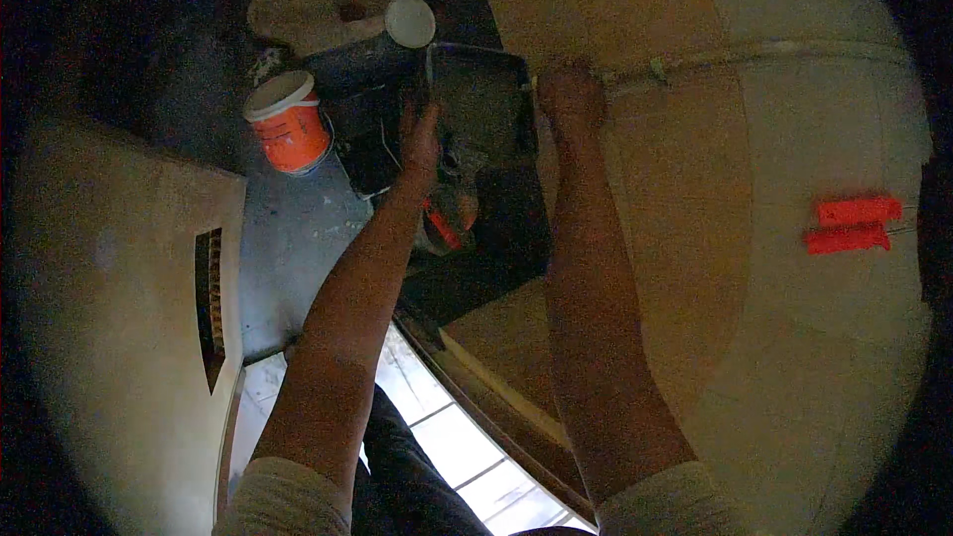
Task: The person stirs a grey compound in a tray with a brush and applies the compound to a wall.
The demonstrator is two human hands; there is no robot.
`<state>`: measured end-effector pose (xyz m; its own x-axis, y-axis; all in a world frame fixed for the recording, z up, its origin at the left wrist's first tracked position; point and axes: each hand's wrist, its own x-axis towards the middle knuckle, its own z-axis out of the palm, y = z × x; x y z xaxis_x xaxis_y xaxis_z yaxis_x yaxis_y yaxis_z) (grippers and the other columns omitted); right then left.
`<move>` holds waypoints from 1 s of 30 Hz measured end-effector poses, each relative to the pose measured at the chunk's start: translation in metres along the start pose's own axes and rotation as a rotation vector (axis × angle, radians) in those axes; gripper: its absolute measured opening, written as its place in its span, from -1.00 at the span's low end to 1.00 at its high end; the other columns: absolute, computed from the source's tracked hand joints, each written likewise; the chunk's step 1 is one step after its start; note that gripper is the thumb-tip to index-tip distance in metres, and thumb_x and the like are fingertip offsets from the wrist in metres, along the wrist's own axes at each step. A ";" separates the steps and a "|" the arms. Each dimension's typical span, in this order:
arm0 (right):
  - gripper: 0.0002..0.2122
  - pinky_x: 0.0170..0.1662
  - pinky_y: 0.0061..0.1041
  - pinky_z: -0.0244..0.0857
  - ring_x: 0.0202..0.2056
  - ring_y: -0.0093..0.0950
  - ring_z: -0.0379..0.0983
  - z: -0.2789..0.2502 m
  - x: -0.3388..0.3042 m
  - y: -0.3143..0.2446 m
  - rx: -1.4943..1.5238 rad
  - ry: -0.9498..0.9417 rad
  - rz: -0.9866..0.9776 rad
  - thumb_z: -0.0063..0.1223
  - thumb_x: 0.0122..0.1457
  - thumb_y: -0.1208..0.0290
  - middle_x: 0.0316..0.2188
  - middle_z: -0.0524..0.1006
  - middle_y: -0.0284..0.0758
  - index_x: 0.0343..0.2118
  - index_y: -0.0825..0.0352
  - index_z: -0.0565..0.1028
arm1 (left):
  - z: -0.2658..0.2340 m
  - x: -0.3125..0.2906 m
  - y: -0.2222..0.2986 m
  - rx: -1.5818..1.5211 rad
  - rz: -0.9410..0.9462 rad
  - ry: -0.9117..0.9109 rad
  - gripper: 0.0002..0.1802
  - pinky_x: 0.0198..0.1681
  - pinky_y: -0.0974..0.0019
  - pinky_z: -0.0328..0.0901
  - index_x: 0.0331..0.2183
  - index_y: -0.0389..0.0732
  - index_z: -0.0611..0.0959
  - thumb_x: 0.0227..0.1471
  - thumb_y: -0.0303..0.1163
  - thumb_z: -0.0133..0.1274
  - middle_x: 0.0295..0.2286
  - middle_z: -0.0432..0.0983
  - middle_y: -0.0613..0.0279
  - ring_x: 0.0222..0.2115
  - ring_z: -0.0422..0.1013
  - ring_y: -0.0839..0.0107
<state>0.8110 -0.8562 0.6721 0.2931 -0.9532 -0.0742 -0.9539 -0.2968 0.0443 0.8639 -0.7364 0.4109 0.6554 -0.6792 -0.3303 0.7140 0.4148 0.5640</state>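
We have our two hands on either side of a dark, squarish box (483, 99), and the step seems to be steadying or handling it from both edges. Our left hand (422, 147) lies along its left side, fingers pointing away from us; in this dim light we cannot tell whether they close on the edge or only rest there. Our right hand (573, 99) is bunched just beside the right edge, near the end of the pipe (745, 55) on the pale wall, and we cannot tell whether it grips the box, the pipe or nothing.

To do this well, we would want firm hold on both edges before putting any force in, with the hands level so the box does not tilt. We should mind our right knuckles against the wall, and our left elbow near the orange bucket (291, 134). The white round lid (410, 22) near the far left corner could be knocked, as could the red-striped object (447, 223) on our side; more light would help us judge the edges
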 end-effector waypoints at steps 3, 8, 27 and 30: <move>-0.27 0.17 0.10 0.26 0.13 0.09 0.39 -0.006 0.006 0.048 -0.070 0.083 0.180 -0.22 0.29 -0.14 0.13 0.40 0.18 0.26 0.47 0.25 | 0.088 -0.063 0.030 0.059 -0.161 0.004 0.07 0.34 0.01 -0.05 0.39 -0.23 -0.05 0.14 0.03 0.15 0.31 0.06 -0.07 0.32 0.06 0.06; -0.25 0.20 0.12 0.21 0.17 0.10 0.35 -0.031 -0.012 -0.019 0.120 0.050 0.132 -0.31 0.30 -0.24 0.15 0.39 0.18 0.19 0.46 0.37 | 0.031 -0.022 0.017 0.173 -0.165 0.119 0.08 0.35 -0.03 -0.07 0.39 -0.18 -0.02 0.11 0.09 0.15 0.33 0.02 -0.03 0.33 0.01 0.03; -0.45 0.21 0.02 0.21 0.18 0.07 0.29 0.067 -0.294 0.005 0.561 0.158 -0.356 0.15 0.16 0.29 0.18 0.33 0.07 0.21 0.32 0.35 | -0.071 -0.098 0.107 -0.123 0.012 -0.024 -0.47 0.00 0.11 0.39 0.15 -0.15 0.42 0.22 -0.13 -0.02 -0.02 0.46 0.19 -0.05 0.44 0.24; -0.47 0.19 -0.03 0.24 0.16 0.03 0.32 0.063 -0.331 -0.014 0.581 0.073 -0.484 0.21 0.11 0.33 0.16 0.35 0.05 0.16 0.31 0.39 | -0.078 -0.126 0.129 0.117 0.067 0.046 -0.44 0.03 0.06 0.39 0.17 -0.14 0.40 0.20 -0.16 -0.02 0.01 0.44 0.16 0.00 0.43 0.21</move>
<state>0.7230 -0.5330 0.6336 0.6716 -0.7320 0.1147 -0.5926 -0.6236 -0.5098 0.8928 -0.5505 0.4662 0.7131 -0.6227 -0.3220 0.6365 0.3826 0.6697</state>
